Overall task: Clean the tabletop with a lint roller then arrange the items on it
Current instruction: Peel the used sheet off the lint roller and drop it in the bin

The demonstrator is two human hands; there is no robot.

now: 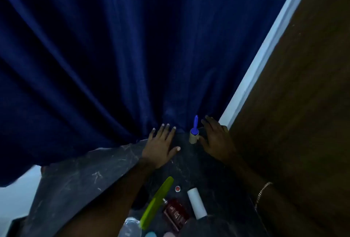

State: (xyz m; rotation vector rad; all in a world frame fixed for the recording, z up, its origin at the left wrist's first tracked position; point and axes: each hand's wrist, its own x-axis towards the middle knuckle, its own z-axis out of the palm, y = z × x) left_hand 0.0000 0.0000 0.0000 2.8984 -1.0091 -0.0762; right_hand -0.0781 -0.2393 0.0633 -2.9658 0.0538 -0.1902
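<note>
Standing upright at the far edge of the surface (79, 176), handle up, the lint roller (194, 132) is seen between two spread, empty hands: just left of the right hand (216, 138), which is nearer, with the left hand (161, 146) farther off.

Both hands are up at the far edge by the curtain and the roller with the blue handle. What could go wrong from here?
1. The lint roller lies at the far edge against the blue curtain; the right hand beside it could nudge it into the folds.
2. The forearms pass over the green comb, red bottle and white roll; pulling back could sweep them aside.
3. The dim light may hide lint on the dark tabletop.
</note>
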